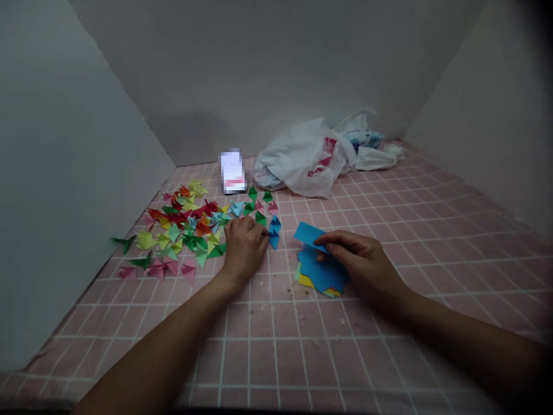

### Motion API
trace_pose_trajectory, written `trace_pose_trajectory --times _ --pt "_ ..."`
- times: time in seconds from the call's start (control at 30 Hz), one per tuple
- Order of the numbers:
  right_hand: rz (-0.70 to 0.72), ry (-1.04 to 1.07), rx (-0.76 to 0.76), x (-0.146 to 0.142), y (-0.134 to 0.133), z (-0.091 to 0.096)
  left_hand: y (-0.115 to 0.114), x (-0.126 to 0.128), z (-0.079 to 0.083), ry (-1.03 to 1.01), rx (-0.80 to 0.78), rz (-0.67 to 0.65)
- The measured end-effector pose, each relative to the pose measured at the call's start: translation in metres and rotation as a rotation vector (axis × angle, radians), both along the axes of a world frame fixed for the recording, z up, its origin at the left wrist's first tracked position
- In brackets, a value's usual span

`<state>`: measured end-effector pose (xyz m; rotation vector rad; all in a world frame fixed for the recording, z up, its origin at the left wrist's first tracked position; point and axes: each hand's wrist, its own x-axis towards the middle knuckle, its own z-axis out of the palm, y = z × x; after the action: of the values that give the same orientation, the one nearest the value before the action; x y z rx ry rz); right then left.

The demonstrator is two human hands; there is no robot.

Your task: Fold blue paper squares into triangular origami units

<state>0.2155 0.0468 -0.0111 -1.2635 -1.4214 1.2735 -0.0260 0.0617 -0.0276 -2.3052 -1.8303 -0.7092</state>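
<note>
My right hand [360, 256] pinches a small blue paper rectangle [306, 233] between thumb and fingers. Just below it lies a stack of blue paper sheets [322, 271], with yellow and pale green edges showing underneath. To the left, my left hand [246, 245] has curled fingers, and its fingertips meet the edge of a blue folded paper piece [273, 237] on the table. The exact grip there is partly hidden. Beside that hand spreads a pile of folded paper pieces [189, 241] in red, green, yellow, pink and light blue.
A lit phone [233, 171] with a blurred screen stands near the back wall. To its right lie a crumpled white plastic bag [302, 158] and a blue-and-white bundle [365, 138]. The table has a pink checked cover [268, 357] with small crumbs on it. Pale walls enclose three sides.
</note>
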Motion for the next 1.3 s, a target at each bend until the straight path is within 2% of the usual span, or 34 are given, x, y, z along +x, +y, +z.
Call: trace_pose_trajectory --times 0.13,0.33,0.5,0.67,0.77,0.83,0.93,1.03,1.17,1.3 --pt "0.002 -0.048 0.092 0.002 0.003 0.001 -0.002 0.002 0.001 -0.014 0.012 -0.018" --pt "-0.022 -0.063 0.107 0.002 0.008 -0.003 -0.001 0.003 -0.001 -0.082 -0.045 0.025" --pt "0.012 -0.126 0.176 0.002 0.01 -0.006 0.0 0.003 0.002 -0.104 -0.047 -0.039" --pt "0.126 -0.288 0.471 0.004 0.01 -0.002 -0.016 0.01 0.013 -0.105 -0.011 -0.223" --pt "0.246 -0.294 0.656 0.003 0.006 -0.003 -0.027 0.017 0.02 -0.127 -0.002 -0.353" --pt "0.322 -0.287 0.761 0.001 0.002 -0.004 -0.033 0.021 0.024 -0.155 0.01 -0.384" --pt "0.332 -0.254 0.86 -0.002 -0.001 -0.007 -0.038 0.025 0.027 -0.239 0.011 -0.439" --pt "0.266 -0.24 0.873 -0.002 -0.001 -0.008 -0.043 0.027 0.028 -0.389 -0.023 -0.408" --pt "0.185 -0.269 0.88 -0.001 0.0 -0.007 -0.05 0.03 0.029 -0.637 -0.187 -0.344" --pt "0.182 -0.273 0.902 -0.001 0.0 -0.006 -0.054 0.033 0.028 -0.778 -0.343 -0.319"
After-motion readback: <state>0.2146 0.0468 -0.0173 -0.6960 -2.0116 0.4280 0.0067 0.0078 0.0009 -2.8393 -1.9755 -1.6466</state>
